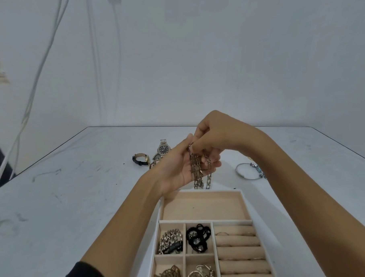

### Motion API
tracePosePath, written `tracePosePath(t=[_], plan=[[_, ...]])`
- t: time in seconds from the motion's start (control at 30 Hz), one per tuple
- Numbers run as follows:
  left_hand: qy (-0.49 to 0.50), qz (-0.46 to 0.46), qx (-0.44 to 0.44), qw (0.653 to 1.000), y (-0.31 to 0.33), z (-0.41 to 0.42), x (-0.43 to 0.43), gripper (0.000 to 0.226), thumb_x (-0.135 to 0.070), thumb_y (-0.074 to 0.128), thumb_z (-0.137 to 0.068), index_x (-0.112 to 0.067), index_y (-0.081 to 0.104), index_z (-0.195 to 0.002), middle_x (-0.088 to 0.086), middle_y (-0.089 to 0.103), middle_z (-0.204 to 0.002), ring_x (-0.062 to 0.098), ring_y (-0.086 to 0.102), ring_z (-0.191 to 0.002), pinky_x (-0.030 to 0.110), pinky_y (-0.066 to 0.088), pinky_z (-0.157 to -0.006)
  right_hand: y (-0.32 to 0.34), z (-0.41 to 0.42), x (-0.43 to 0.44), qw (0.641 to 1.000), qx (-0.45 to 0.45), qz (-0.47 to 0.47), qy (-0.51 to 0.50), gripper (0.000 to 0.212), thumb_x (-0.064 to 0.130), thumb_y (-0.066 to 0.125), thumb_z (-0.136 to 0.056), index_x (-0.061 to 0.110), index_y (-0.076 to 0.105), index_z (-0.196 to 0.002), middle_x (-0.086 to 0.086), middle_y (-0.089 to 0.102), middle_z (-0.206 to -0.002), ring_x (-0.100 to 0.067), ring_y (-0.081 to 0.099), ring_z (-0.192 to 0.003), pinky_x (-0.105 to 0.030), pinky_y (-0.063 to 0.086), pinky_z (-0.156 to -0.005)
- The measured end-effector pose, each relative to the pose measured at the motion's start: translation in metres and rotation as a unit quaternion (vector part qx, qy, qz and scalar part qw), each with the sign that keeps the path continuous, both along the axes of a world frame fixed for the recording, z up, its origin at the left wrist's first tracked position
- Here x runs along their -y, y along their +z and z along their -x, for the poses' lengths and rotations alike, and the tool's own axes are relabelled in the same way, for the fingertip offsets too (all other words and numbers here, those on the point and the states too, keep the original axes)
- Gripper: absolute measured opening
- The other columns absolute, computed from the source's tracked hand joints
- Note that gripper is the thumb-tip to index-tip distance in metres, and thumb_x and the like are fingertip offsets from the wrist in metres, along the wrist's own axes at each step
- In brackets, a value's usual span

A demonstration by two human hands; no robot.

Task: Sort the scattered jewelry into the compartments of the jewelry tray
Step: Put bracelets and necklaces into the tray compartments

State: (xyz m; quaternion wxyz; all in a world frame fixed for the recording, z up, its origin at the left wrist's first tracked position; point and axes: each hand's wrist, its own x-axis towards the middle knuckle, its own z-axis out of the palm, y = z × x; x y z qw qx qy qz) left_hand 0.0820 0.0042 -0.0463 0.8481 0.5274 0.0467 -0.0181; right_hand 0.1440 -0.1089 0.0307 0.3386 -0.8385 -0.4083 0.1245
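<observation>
Both hands hold a metal link chain [196,175] above the far edge of the jewelry tray [248,206]. My left hand [178,167] lies palm up under the chain, with loops draped over it and hanging down. Above it, my right hand [215,134] pinches the chain's top end between its fingertips. The tray's large far compartment [203,206] is bare. Its small compartments hold a silver bracelet [170,240], black hair ties [198,237], a claw clip [168,276] and silver rings [201,275]. Ring rolls [239,253] fill the right side.
On the white table [75,195] behind my hands lie a silver watch [163,148], a black-strap watch [141,159] and another piece partly hidden by my left hand. A silver bangle with blue beads [251,171] lies to the right. White cables [37,82] hang at left.
</observation>
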Motion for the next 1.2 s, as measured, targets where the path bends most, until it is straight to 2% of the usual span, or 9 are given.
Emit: tracePosePath(t=[0.13, 0.23, 0.47, 0.6, 0.73, 0.83, 0.97, 1.07, 1.2], plan=[[0.003, 0.000, 0.015, 1.000, 0.000, 0.000, 0.002, 0.048, -0.045, 0.035, -0.100, -0.014, 0.070, -0.112, 0.015, 0.070, -0.094, 0.031, 0.067, -0.095, 0.043, 0.046, -0.101, -0.003, 0.002, -0.005, 1.000, 0.001, -0.019, -0.011, 0.016, -0.001, 0.069, -0.073, 0.003, 0.066, -0.088, -0.014, 0.069, -0.074, -0.029, 0.069, -0.059, -0.025, 0.055, -0.053], [-0.004, 0.010, 0.011, 1.000, 0.000, -0.001, 0.001, 0.057, -0.050, 0.034, -0.099, -0.005, 0.070, -0.102, 0.015, 0.070, -0.096, 0.030, 0.068, -0.096, 0.040, 0.049, -0.098, -0.007, 0.000, -0.007, 0.997, 0.011, -0.066, -0.037, 0.018, 0.000, 0.069, -0.072, 0.008, 0.065, -0.088, -0.010, 0.067, -0.074, -0.025, 0.067, -0.054, -0.024, 0.053, -0.048], [-0.017, 0.035, -0.011, 0.999, -0.002, -0.004, 0.001, 0.074, -0.059, 0.025, -0.098, 0.004, 0.064, -0.100, 0.016, 0.069, -0.088, 0.028, 0.070, -0.083, 0.038, 0.054, -0.089, -0.015, -0.010, -0.012, 0.983, 0.061, -0.152, -0.078, 0.016, 0.015, 0.078, -0.068, 0.017, 0.066, -0.078, -0.006, 0.068, -0.065, -0.027, 0.069, -0.067, -0.045, 0.059, -0.069], [-0.021, 0.026, -0.012, 0.999, -0.003, -0.005, 0.002, 0.079, -0.064, 0.024, -0.095, 0.003, 0.066, -0.097, 0.013, 0.067, -0.080, 0.025, 0.068, -0.073, 0.040, 0.054, -0.089, -0.017, -0.010, -0.011, 0.975, 0.006, -0.207, -0.077, 0.020, 0.009, 0.080, -0.069, 0.006, 0.066, -0.083, -0.016, 0.068, -0.068, -0.026, 0.065, -0.053, -0.033, 0.058, -0.055], [-0.022, 0.043, -0.007, 0.999, -0.002, -0.005, 0.004, 0.072, -0.062, 0.027, -0.095, -0.004, 0.068, -0.086, 0.006, 0.057, -0.072, 0.019, 0.054, -0.061, 0.035, 0.055, -0.075, -0.022, -0.014, -0.010, 0.970, -0.008, -0.229, -0.075, 0.017, 0.007, 0.079, -0.070, 0.003, 0.067, -0.081, -0.016, 0.068, -0.066, -0.027, 0.065, -0.054, -0.033, 0.056, -0.058], [-0.023, 0.054, -0.009, 0.998, -0.002, -0.004, 0.003, 0.063, -0.059, 0.029, -0.097, -0.007, 0.062, -0.083, 0.001, 0.049, -0.064, 0.014, 0.043, -0.053, 0.027, 0.042, -0.065, -0.027, -0.020, -0.010, 0.971, 0.023, -0.223, -0.085, 0.016, 0.017, 0.082, -0.069, 0.010, 0.069, -0.075, -0.009, 0.068, -0.066, -0.016, 0.060, -0.055, -0.031, 0.050, -0.056], [0.003, 0.089, -0.006, 0.996, -0.002, -0.006, 0.002, 0.045, -0.049, 0.037, -0.098, -0.014, 0.052, -0.075, -0.004, 0.038, -0.057, 0.010, 0.030, -0.046, 0.023, 0.031, -0.056, -0.036, -0.028, -0.009, 0.968, 0.024, -0.226, -0.110, 0.018, 0.029, 0.082, -0.068, 0.017, 0.070, -0.073, -0.005, 0.071, -0.072, -0.018, 0.065, -0.067, -0.042, 0.054, -0.070], [0.044, 0.131, 0.012, 0.990, -0.002, -0.008, -0.002, 0.040, -0.040, 0.042, -0.099, -0.017, 0.047, -0.067, -0.006, 0.029, -0.055, 0.009, 0.025, -0.043, 0.020, 0.029, -0.049, -0.040, -0.031, -0.007, 0.968, -0.050, -0.220, -0.111, 0.027, 0.035, 0.073, -0.080, 0.012, 0.067, -0.094, -0.004, 0.071, -0.084, -0.013, 0.061, -0.068, -0.029, 0.050, -0.061], [0.083, 0.197, 0.071, 0.974, 0.001, -0.009, -0.008, 0.041, -0.037, 0.039, -0.101, -0.017, 0.044, -0.065, -0.006, 0.030, -0.052, 0.008, 0.028, -0.041, 0.019, 0.029, -0.046, -0.046, -0.038, -0.004, 0.930, -0.326, -0.165, -0.044, 0.041, 0.038, 0.047, -0.098, 0.006, 0.054, -0.122, -0.014, 0.068, -0.095, -0.024, 0.065, -0.084, -0.037, 0.056, -0.080]])
